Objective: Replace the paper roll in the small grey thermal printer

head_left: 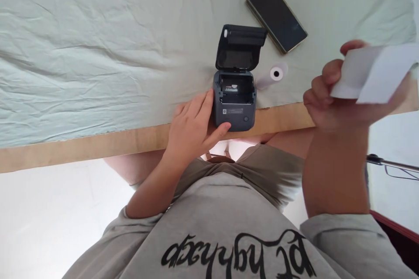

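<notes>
A small dark grey portable printer (pixel 238 117) lies at the table's front edge with its lid (pixel 240 48) raised and its paper bay uncovered. My left hand (pixel 193 128) rests along the printer's left side, fingers stretched out and the thumb at its front corner. Off to the right, my right hand (pixel 353 111) is raised with fingers closed on a folded strip of white paper (pixel 366 72). Just right of the printer is a small white paper roll (pixel 271 75) with a dark core.
A black smartphone (pixel 278 17) in a case lies behind the roll, close to the raised lid. Pale green cloth (pixel 98 52) covers the table up to a bare wooden edge (pixel 137 140). At the far right, a dark rod (pixel 389 162) with a cable stands beyond my forearm.
</notes>
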Tool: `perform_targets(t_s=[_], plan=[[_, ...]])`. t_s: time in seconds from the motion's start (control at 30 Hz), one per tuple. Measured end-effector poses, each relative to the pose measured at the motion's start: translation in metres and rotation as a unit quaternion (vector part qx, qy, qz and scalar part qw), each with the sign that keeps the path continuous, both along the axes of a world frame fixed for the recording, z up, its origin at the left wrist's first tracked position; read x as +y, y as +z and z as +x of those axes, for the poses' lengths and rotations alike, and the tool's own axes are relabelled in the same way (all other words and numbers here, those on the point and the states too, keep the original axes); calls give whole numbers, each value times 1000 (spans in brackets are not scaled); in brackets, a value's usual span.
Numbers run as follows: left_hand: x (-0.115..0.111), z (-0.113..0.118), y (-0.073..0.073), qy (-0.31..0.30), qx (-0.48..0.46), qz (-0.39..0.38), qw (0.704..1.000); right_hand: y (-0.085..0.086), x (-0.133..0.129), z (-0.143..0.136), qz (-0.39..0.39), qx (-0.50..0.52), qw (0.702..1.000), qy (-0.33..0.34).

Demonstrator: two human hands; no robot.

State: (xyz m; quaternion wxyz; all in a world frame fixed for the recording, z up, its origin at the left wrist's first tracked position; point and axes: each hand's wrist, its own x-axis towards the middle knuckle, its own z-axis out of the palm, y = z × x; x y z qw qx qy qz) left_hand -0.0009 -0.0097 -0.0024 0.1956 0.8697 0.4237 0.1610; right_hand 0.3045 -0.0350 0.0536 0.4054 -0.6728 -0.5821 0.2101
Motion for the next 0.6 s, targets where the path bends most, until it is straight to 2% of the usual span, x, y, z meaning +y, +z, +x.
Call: perform_targets(t_s=[0.07,0.1,0.2,0.3,0.47,0.6], plan=[[0,0,0,0,-3,-5,1000,-32,-9,20,32,141,987,-76],[0,0,0,1,-5,-6,1000,-46,-12,26,33,169,980,-103],[0,0,0,6,-8,0,1000,-72,-17,29,30,119,982,-143],[0,1,-1,8,-10,13,1000,-74,-14,22,46,56,985,-156],[0,2,-2,15,-12,18,1000,-65,3,25,61,-49,989,-124],[-1,2,-1,18,-14,-6,1000,-64,7,28,26,-116,981,-151]])
